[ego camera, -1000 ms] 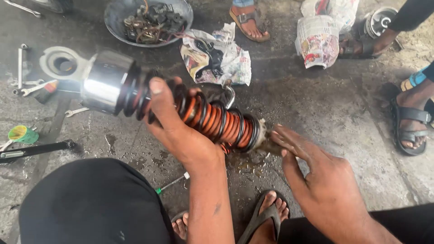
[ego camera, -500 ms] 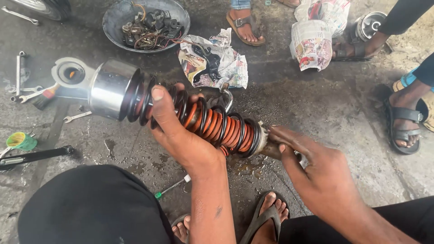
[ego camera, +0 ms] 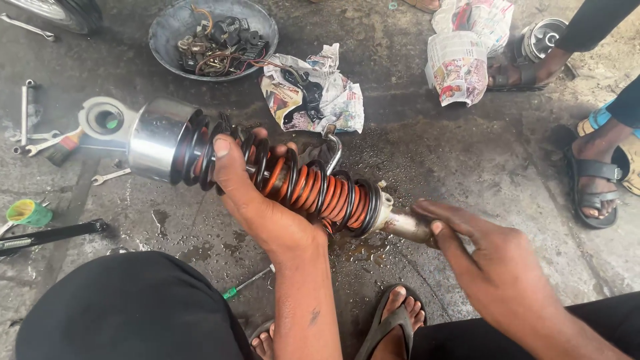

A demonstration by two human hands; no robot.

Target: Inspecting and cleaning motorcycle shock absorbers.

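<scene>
- The person's own sandalled foot (ego camera: 393,320) sat nearest the camera, just below the shock absorber (ego camera: 267,170), with a dark-clothed knee (ego camera: 127,307) to the lower left of it.
- A small green-handled screwdriver (ego camera: 248,283) lay on the wet concrete floor (ego camera: 453,160) between that knee and the foot, under the shock absorber's middle.
- The left hand (ego camera: 257,200) was wrapped around the shock absorber's black-and-orange coil spring (ego camera: 300,187), thumb up over the coils and fingers curled behind.
- The right hand (ego camera: 493,260) was curled over the bare metal rod end (ego camera: 407,223) at the shock absorber's lower right tip; how tightly it gripped could not be told.
- The shock absorber lay slanted across the floor, its shiny metal cap (ego camera: 155,137) and mounting eye (ego camera: 105,120) at the upper left.
- Left of the mounting eye lay loose spanners (ego camera: 40,137), a green cup (ego camera: 28,213) and a black bar (ego camera: 50,235), crowding that edge.
- Right of the rod end the floor stretched bare as far as another person's sandalled foot (ego camera: 593,180).
- Beyond the shock absorber sat crumpled newspaper (ego camera: 313,93), then a metal bowl (ego camera: 213,30) of small parts, and a second newspaper bundle (ego camera: 460,60) at the far right.
</scene>
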